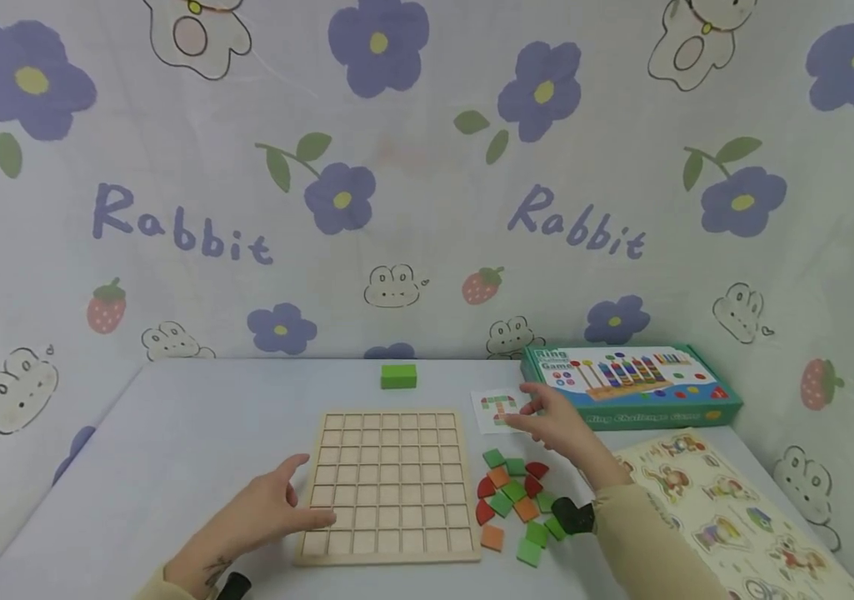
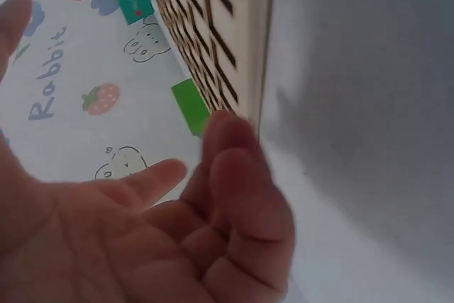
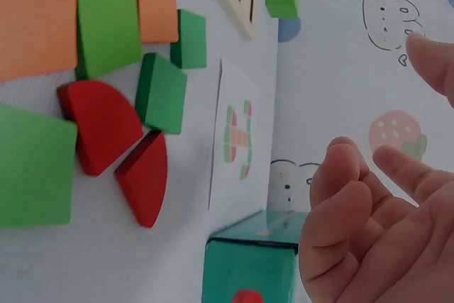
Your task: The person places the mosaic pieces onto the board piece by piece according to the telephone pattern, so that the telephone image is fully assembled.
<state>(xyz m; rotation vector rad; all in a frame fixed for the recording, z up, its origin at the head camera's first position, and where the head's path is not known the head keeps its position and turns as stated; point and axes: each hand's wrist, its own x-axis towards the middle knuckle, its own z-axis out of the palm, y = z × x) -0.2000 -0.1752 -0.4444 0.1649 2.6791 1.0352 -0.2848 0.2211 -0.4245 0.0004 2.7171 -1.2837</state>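
A wooden grid board [image 1: 391, 560] lies on the table, its compartments bare. At its left edge is my left hand [image 1: 257, 512], thumb over the lower left part and fingers beside the rim; whether it touches the board I cannot tell. My right hand [image 1: 556, 423] hovers with nothing in it by a white pattern card [image 1: 482, 410], partly covering it in the head view. Right of the board lie loose flat pieces: green squares [image 1: 529, 552], orange squares [image 1: 492, 537] and red quarter-circles [image 1: 536, 471]. In the right wrist view the fingers [image 3: 340, 225] are loosely bent and empty.
A green block [image 1: 399, 377] stands behind the board. The boxed ring game [image 1: 629, 415] lies at the back right, beyond the right hand. A sheet with cartoon pictures [image 1: 734, 508] is under or beside the right sleeve. Patterned cloth [image 1: 427, 217] hangs behind the table.
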